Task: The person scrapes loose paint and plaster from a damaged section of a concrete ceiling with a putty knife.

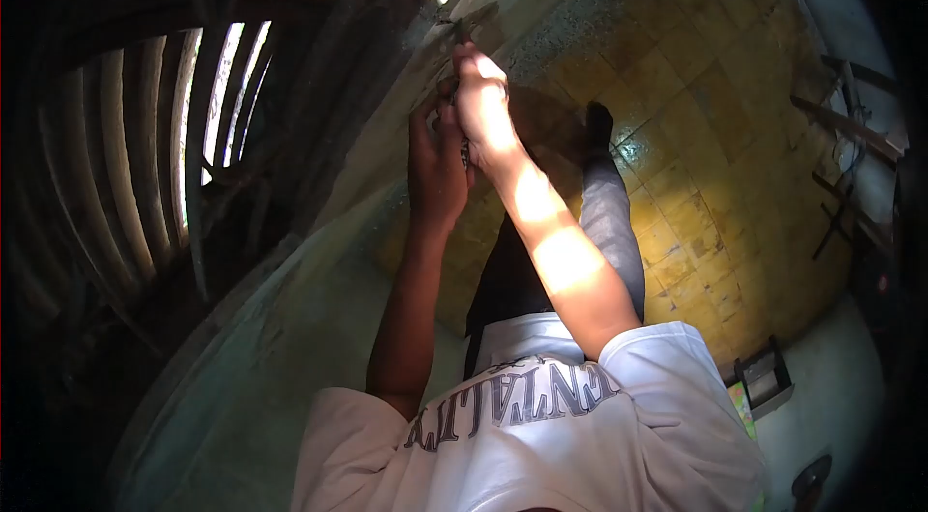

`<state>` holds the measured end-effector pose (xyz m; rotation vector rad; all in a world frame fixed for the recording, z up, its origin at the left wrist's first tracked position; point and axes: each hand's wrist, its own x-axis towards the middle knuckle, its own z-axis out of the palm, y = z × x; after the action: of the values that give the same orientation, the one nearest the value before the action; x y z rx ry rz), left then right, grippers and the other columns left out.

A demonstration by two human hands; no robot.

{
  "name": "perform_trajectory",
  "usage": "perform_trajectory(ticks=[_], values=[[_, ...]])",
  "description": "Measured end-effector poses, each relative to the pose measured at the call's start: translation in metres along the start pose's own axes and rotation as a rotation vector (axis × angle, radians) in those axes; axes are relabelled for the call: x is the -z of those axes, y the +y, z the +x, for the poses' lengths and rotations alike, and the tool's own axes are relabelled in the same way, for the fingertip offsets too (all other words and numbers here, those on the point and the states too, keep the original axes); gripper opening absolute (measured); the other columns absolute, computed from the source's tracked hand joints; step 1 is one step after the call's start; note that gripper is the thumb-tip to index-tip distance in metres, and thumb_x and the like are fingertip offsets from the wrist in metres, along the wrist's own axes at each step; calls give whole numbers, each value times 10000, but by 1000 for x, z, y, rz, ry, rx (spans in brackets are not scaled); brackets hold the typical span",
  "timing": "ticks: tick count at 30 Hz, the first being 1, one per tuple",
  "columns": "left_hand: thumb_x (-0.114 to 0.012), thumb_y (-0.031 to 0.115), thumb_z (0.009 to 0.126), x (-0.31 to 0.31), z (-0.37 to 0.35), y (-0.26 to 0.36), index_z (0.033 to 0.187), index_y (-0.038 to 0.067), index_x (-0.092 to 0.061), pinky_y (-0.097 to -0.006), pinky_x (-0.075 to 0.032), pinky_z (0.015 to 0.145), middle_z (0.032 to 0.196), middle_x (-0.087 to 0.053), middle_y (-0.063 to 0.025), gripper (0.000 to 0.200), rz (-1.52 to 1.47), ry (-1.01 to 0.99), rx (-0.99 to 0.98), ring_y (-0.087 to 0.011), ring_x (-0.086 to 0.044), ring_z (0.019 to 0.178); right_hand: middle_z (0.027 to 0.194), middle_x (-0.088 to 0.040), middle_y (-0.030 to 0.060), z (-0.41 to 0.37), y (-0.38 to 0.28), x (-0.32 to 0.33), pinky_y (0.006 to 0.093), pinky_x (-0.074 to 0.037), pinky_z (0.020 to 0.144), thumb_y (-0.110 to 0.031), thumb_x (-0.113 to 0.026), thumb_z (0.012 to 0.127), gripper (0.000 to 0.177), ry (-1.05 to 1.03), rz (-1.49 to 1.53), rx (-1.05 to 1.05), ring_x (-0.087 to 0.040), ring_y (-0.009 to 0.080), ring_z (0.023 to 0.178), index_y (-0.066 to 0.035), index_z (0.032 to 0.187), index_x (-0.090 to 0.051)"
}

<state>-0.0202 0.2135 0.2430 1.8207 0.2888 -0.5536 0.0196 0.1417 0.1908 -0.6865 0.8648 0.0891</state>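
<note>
Head view: both arms reach out from a white shirt (541, 435) toward a greenish wall (319, 319). The right hand (480, 101), lit by strong sun, sits at the wall's edge (483, 14), fingers curled together against it. Whether they pinch anything I cannot tell. The left hand (435, 164) is just below and beside it, touching or nearly touching the right wrist, in deep shade. Its fingers look bent, but whether they clamp on something cannot be told either. A small dark bit shows between the 2 hands, too blurred to name.

Left of the wall stands a grille (145, 145) of pale slats with daylight behind. Below the hands, 1 dark trouser leg runs out to a foot (596, 125) on a yellow tiled floor (696, 125). A small box (764, 379) lies well apart at the lower right, and a wooden frame (851, 120) leans at the far right.

Risks, as I judge them: the left hand works in shadow while the right is in glare, so a slip at the rough edge could scrape the knuckles. Anything small held between the hands would drop onto the hard tiles if the grip loosens. The reach is long, and leaning further could unsettle the footing.
</note>
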Motion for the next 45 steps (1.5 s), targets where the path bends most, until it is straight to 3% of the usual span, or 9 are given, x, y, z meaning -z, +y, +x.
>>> perform_trajectory(ticks=[6, 13, 17, 21, 25, 30, 34, 40, 45], values=[[-415, 361, 1018, -8, -9, 3, 1267, 25, -409, -218, -326, 425, 864, -561, -43, 419, -40, 2, 69, -46, -445, 525, 749, -518, 55, 1, 3, 6, 253, -395, 475, -301, -531, 959, 407, 15, -28, -71, -451, 113, 561, -132, 1329, -525], [-380, 280, 1025, -10, -3, -2, 1282, 24, -316, -228, -366, 423, 885, -538, -73, 368, -41, -86, 79, -76, -448, 512, 683, -591, 81, -3, -16, 8, 321, -452, 548, -232, -473, 955, 272, 79, -239, -49, -532, 153, 595, -22, 982, -643], [-371, 272, 1020, -18, -8, -4, 1273, 19, -311, -238, -378, 427, 886, -541, -79, 363, -34, -33, 77, -82, -464, 530, 835, -564, 104, 5, -3, 20, 306, -442, 537, -357, -520, 949, 462, -57, -280, 15, -452, 141, 583, -92, 1327, -535], [-385, 309, 1016, -21, -3, 1, 1264, 24, -323, -244, -389, 433, 898, -544, -88, 382, -54, -46, 120, -89, -478, 546, 1107, -651, 183, 18, -2, 16, 316, -488, 863, -173, -436, 934, 342, 55, -435, 155, -626, 254, 1037, -14, 1168, -629], [-413, 341, 1003, -12, -7, 3, 1227, 25, -360, -233, -385, 443, 903, -538, -82, 391, -58, -9, 98, -85, -481, 569, 1256, -581, 213, 0, -12, 5, 332, -451, 975, -148, -421, 935, 354, 44, -518, 163, -578, 306, 1156, 14, 1194, -599], [-456, 382, 975, -12, 8, 8, 1141, 29, -426, -209, -370, 457, 883, -518, -47, 391, 2, -26, 132, -63, -476, 600, 930, -642, 151, 13, -14, 8, 352, -484, 694, -224, -447, 954, 347, 89, -418, -7, -580, 233, 753, -41, 1200, -610], [-426, 336, 995, -15, -4, 8, 1169, 17, -372, -244, -385, 441, 841, -534, -77, 367, -26, -27, 46, -98, -477, 533, 982, -652, 135, 10, -10, 9, 341, -514, 677, -270, -470, 959, 388, 38, -503, 230, -608, 199, 824, -89, 1287, -576], [-407, 286, 1009, -15, 2, 8, 1209, 7, -331, -262, -399, 436, 899, -545, -98, 351, -29, -42, 114, -114, -489, 518, 1003, -643, 145, -14, -36, -1, 346, -519, 680, -303, -484, 963, 402, 49, -391, 13, -602, 209, 775, -97, 1297, -567], [-403, 363, 1005, -20, -6, 9, 1138, -13, -387, -226, -352, 420, 790, -504, -49, 400, 21, 25, 5, -77, -430, 482, 940, -671, 175, -4, -25, 3, 361, -492, 814, -200, -431, 928, 308, 51, -377, 57, -633, 255, 885, -4, 1032, -645]])
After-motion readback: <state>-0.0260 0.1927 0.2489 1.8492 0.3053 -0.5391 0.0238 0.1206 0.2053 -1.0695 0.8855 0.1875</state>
